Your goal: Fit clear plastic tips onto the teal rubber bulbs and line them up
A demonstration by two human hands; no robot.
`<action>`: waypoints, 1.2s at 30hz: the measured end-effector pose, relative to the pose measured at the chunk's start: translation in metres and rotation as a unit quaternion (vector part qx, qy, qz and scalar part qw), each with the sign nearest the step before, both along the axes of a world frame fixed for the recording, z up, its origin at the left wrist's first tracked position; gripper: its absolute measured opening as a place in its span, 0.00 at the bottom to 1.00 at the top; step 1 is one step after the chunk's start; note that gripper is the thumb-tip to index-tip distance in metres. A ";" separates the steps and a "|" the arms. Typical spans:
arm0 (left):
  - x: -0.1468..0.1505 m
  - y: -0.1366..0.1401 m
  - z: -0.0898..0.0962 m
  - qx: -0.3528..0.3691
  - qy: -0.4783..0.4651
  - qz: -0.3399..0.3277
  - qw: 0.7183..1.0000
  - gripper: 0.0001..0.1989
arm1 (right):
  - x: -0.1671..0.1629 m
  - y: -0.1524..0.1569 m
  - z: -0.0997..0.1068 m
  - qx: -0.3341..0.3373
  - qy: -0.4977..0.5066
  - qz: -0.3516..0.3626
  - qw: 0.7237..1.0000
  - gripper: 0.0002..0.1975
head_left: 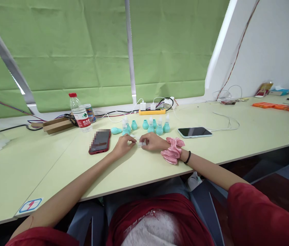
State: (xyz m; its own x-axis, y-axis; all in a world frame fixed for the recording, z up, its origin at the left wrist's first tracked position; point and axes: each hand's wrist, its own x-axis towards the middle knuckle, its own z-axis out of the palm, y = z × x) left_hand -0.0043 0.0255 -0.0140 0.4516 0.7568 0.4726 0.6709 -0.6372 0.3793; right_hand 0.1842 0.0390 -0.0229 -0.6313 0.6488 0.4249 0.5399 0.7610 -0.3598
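Note:
My left hand (125, 146) rests on the table with its fingers closed in a pinch; what they hold, if anything, is too small to make out. Close beside it, my right hand (152, 141) has its fingers closed on a small clear plastic piece (141, 144). Just beyond both hands are several teal squeeze bulbs. Some carry clear tips, like the bulb (159, 130) behind my right hand; others have bare open necks, like the bulb (134, 125) at the back. One teal bulb (116, 130) lies on its side near my left hand.
A phone with a red case (100, 141) lies left, and a charging phone (195, 132) right. Behind stand a water bottle (80, 114), a can (90, 113), a cardboard tray (58, 125) and a yellow power strip (152, 111). Orange parts (275, 106) lie far right.

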 end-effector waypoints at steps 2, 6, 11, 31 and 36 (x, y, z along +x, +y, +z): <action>0.000 -0.002 0.003 -0.025 -0.060 -0.006 0.998 0.08 | -0.001 0.002 -0.001 -0.007 0.009 0.015 1.000 0.10; 0.002 -0.004 0.004 -0.085 -0.122 -0.026 0.989 0.09 | -0.002 0.001 -0.003 -0.026 0.025 0.048 0.998 0.10; 0.002 -0.002 0.001 -0.133 -0.152 -0.033 0.979 0.08 | -0.003 -0.004 0.000 -0.081 0.079 0.057 0.992 0.17; 0.001 -0.011 0.005 -0.012 -0.037 -0.046 0.998 0.11 | -0.004 -0.003 -0.001 -0.064 0.086 0.080 0.991 0.07; 0.002 -0.013 0.007 0.011 -0.011 -0.057 0.998 0.10 | -0.005 -0.003 -0.002 -0.067 0.079 0.062 0.993 0.07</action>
State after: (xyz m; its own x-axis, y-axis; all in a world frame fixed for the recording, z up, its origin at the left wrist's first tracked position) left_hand -0.0021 0.0125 -0.0070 0.5240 0.6899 0.4994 0.5853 -0.7177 0.3773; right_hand 0.1795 0.0361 -0.0253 -0.6419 0.6277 0.4405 0.3736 0.7576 -0.5352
